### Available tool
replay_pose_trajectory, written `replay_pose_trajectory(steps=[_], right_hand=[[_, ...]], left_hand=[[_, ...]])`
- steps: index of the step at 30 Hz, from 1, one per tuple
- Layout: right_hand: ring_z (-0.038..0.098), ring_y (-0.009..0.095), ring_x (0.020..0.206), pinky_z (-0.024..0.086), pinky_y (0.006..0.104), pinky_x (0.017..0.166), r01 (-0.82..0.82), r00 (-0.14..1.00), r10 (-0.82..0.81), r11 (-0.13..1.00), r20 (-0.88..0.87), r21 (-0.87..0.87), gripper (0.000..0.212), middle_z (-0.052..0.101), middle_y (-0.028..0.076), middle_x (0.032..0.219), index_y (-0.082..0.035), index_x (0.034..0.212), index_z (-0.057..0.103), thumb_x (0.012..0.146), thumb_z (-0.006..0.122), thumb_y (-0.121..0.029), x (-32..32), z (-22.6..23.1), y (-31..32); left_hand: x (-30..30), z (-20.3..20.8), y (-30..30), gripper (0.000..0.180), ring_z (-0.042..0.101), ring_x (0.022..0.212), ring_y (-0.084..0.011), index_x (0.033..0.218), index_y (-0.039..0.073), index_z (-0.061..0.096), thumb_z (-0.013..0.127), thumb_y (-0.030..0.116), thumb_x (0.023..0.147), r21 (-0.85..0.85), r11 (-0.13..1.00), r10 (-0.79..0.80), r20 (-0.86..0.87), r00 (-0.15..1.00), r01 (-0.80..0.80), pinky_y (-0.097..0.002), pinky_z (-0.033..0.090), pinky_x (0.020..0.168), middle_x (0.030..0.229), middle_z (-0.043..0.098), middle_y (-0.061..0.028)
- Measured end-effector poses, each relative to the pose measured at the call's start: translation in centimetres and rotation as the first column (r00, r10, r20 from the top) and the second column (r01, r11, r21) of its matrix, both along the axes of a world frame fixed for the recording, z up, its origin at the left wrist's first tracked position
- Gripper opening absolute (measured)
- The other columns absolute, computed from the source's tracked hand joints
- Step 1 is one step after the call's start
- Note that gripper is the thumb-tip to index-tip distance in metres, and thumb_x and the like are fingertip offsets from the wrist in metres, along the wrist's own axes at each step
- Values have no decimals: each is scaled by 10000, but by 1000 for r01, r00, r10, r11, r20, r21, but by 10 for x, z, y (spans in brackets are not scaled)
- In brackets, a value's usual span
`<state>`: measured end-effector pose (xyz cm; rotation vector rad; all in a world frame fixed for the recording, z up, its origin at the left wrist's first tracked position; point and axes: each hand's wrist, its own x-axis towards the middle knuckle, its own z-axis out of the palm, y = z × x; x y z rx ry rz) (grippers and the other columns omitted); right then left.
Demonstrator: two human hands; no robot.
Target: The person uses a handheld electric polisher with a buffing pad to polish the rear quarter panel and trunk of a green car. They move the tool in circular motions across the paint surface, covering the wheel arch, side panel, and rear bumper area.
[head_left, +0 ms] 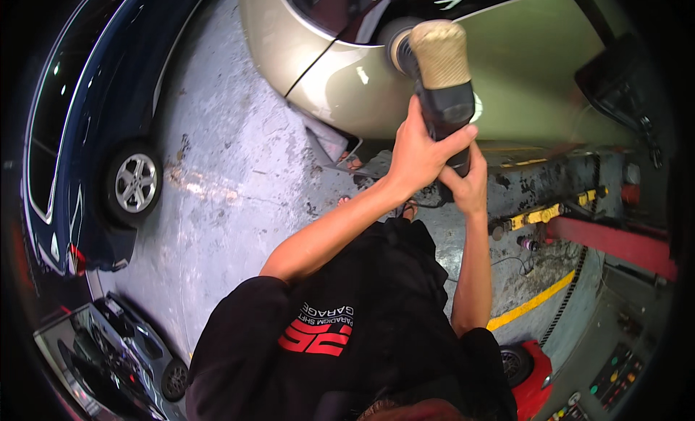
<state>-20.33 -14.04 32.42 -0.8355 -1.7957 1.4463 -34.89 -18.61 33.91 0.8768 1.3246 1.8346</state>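
Note:
I hold a power polisher [452,106] with a black body and a tan textured cover over its upper end. Its round pad [397,48] meets the panel of a pale gold car [536,73], just below the window; the exact contact is partly hidden by the tool. Fingers of my left hand [423,149] wrap the black body from the left, the thumb lying across it. Lower down and to the right, my right hand [469,182] closes round the rear of the same body. Behind the hands, most of the handle's end is hidden.
A dark blue car [108,81] stands at the left, its silver wheel [135,182] toward me. On the right are a red beam [615,238] and a yellow bar [536,217]. A thin cable lies on the floor there. Part of a red car [534,381] shows lower right.

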Motion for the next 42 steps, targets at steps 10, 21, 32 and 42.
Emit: replay_pose_trajectory(steps=[10,21,32,42], right_hand=[[839,342,949,626,425,838,-188,954,205,977,217,-97,778,815,205,1017,-74,1507,601,841,915,-327,-95,15,-87],[812,316,877,616,421,823,-112,986,99,990,135,89,731,786,181,955,-63,1396,671,731,922,-238,-31,-3,-30],[751,211,1008,590,394,944,102,993,-89,978,-77,182,824,789,147,1109,-32,1475,632,723,921,-206,74,29,132],[717,148,973,580,320,886,191,848,-165,982,-503,0,697,754,48,1083,-22,1435,626,807,902,-148,124,44,222]], left_hand=[[-91,-20,-114,357,767,917,-170,1170,-31,727,801,296,1047,-120,989,111,215,970,-86,-351,630,866,1036,800,-100],[-35,-29,-58,381,761,1052,-215,1229,-35,745,775,301,1051,19,1000,8,62,998,-9,-394,584,1013,1163,810,-120],[67,36,132,707,675,1146,-200,1436,-11,565,936,325,937,162,978,-101,-202,974,135,-386,566,1013,1266,693,-111],[146,113,247,695,793,1010,-282,1289,-31,588,950,390,872,8,984,-157,-432,888,178,-425,618,899,1113,799,-203]])
